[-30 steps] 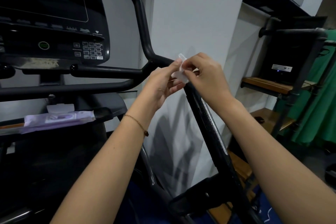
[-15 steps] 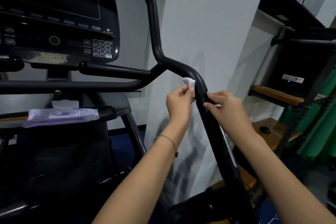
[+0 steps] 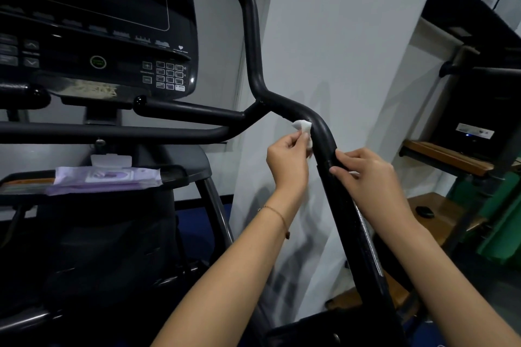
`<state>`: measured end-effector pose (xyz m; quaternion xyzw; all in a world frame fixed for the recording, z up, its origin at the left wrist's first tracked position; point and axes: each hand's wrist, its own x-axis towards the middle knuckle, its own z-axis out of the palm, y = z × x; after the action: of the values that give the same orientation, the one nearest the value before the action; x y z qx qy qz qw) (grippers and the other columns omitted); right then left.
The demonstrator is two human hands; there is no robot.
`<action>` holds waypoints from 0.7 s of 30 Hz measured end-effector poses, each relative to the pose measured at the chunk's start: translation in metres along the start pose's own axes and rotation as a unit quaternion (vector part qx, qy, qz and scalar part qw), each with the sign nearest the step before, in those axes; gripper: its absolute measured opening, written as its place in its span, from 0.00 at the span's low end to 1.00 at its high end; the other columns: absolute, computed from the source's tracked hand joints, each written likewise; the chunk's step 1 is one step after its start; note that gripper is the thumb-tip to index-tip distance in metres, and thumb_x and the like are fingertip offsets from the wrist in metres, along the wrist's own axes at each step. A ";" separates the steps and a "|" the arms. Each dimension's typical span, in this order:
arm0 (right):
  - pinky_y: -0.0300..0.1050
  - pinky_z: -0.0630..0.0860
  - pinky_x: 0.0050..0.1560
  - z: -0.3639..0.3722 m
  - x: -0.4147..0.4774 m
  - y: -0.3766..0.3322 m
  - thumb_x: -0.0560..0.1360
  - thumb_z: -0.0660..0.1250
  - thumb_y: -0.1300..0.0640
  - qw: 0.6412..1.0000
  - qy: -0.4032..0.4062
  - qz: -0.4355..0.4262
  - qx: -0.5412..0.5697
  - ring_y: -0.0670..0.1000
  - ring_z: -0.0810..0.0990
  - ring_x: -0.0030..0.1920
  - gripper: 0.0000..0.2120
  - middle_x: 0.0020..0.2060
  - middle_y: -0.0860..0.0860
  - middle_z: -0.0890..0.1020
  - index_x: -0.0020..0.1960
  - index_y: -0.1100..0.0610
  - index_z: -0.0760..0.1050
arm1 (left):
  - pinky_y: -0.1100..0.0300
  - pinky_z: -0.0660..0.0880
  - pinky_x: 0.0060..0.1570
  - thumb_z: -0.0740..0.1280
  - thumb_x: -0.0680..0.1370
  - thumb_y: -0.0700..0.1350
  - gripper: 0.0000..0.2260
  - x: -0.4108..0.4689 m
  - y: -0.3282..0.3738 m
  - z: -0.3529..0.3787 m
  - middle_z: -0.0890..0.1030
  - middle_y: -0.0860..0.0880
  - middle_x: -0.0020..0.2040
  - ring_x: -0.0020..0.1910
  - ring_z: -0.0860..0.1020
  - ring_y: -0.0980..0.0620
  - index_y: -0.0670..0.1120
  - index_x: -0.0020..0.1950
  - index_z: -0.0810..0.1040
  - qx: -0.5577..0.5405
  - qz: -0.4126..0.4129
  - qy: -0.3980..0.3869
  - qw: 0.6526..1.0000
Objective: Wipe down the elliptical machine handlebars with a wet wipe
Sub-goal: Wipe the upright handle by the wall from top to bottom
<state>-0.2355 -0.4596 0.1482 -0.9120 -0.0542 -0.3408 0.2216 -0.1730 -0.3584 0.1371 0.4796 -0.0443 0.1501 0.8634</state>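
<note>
White wipe (image 3: 303, 127) sits pinched in your left hand (image 3: 287, 159), poking up above the fingers and touching the black handlebar (image 3: 324, 135) — your right hand (image 3: 366, 175) curls round it just below.

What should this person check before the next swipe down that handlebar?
1. Wipe in hand: ok. The left hand pinches the wet wipe.
2. Wipe on the bar: ok. It lies against the handlebar, just below the bend.
3. Bar steadied: ok. The right hand curls round the handlebar lower down.
4. Path downward free: not ok. The right hand sits on the bar directly below the wipe.
5. Wipe damp enough: cannot tell.
6. Spare wipes nearby: ok. The wipes pack lies to the left, flap up.
</note>
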 end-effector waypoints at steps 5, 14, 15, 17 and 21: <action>0.52 0.76 0.56 0.001 -0.001 0.000 0.74 0.68 0.58 1.000 0.008 -0.007 -0.026 0.54 0.80 0.50 0.15 0.52 0.53 0.80 0.60 0.57 0.78 | 0.63 0.78 0.45 0.67 0.77 0.39 0.07 0.003 0.003 -0.004 0.78 0.45 0.36 0.37 0.77 0.51 0.44 0.38 0.78 -0.048 -0.069 -0.037 0.996; 0.50 0.77 0.53 0.003 -0.004 0.002 0.73 0.68 0.58 0.999 0.026 -0.017 -0.023 0.53 0.80 0.49 0.15 0.50 0.52 0.80 0.60 0.57 0.78 | 0.64 0.79 0.46 0.65 0.77 0.35 0.05 0.025 0.005 -0.002 0.81 0.49 0.35 0.33 0.81 0.55 0.41 0.42 0.78 -0.178 -0.206 -0.039 0.961; 0.48 0.77 0.52 0.004 -0.004 0.002 0.74 0.68 0.58 0.999 0.026 -0.018 -0.023 0.53 0.80 0.49 0.15 0.51 0.51 0.80 0.60 0.57 0.78 | 0.65 0.79 0.44 0.66 0.77 0.35 0.05 0.035 0.005 -0.001 0.81 0.49 0.33 0.31 0.81 0.56 0.41 0.41 0.78 -0.189 -0.209 -0.026 0.959; 0.44 0.75 0.51 0.005 -0.003 0.004 0.74 0.68 0.58 0.999 0.026 -0.017 -0.024 0.52 0.80 0.48 0.15 0.51 0.51 0.80 0.60 0.56 0.78 | 0.65 0.80 0.45 0.66 0.77 0.36 0.06 0.056 0.009 0.000 0.80 0.47 0.35 0.32 0.80 0.56 0.40 0.41 0.77 -0.226 -0.217 0.004 0.949; 0.42 0.73 0.49 0.005 -0.002 0.006 0.73 0.68 0.59 0.999 0.025 -0.017 -0.024 0.52 0.80 0.47 0.14 0.50 0.51 0.80 0.59 0.57 0.78 | 0.62 0.81 0.45 0.66 0.77 0.39 0.05 0.073 0.008 0.000 0.80 0.44 0.41 0.39 0.80 0.51 0.39 0.42 0.77 -0.263 -0.247 0.025 0.932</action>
<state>-0.2325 -0.4628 0.1405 -0.9073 -0.0561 -0.3682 0.1950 -0.1060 -0.3387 0.1596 0.2272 0.0594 -0.0731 0.9693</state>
